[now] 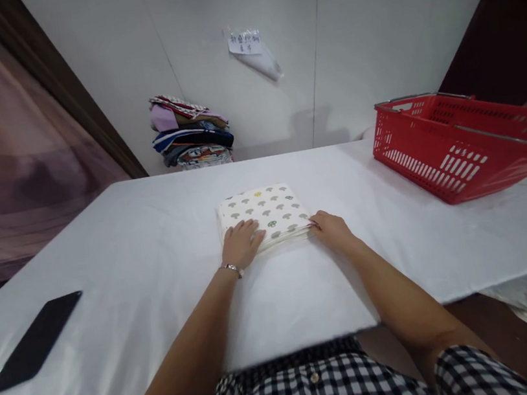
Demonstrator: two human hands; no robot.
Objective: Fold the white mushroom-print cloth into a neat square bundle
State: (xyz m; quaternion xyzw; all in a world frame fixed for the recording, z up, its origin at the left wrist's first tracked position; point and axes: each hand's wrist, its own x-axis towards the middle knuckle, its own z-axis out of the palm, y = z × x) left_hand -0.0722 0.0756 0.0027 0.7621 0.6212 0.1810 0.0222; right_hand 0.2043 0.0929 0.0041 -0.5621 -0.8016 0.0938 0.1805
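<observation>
A folded white cloth with a print of grey, yellow and green mushroom-like shapes lies flat in the middle of the table. On its near left corner rests my left hand, palm down with the fingers stretched out over the fabric. My right hand pinches the cloth's near right corner between thumb and fingers. Several layers show along the near edge.
The table has a white cover. A red plastic basket stands at the right. A stack of folded clothes sits at the back against the wall. A flat black object lies at the left. A paper sign hangs on the wall.
</observation>
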